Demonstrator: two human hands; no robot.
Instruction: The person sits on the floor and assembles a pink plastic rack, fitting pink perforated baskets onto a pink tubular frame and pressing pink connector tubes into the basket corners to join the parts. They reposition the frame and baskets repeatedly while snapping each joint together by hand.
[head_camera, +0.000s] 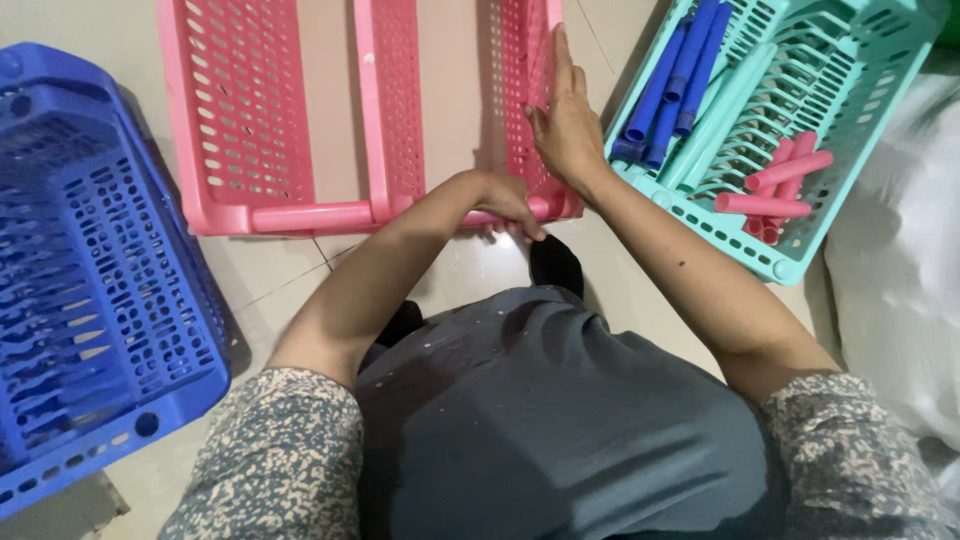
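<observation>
While our left hand (503, 200) clamps pink rack (370, 120) bottom tube, fingertips hidden beneath; our right hand (565, 125) lies flat, fingers together, on side panel above; rack top cut off.

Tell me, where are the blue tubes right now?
In the head view, the blue tubes lie at upper right, inside the turquoise basket, beside the pink tubes and just right of the right hand.

The pink rack (300, 120) is cut off by the top edge. The blue basket (90, 270) is cropped at the left edge. The left hand (505, 200) fingertips are hidden beneath the rack's lower rail. The teal tray (790, 100) is truncated at the top.
</observation>
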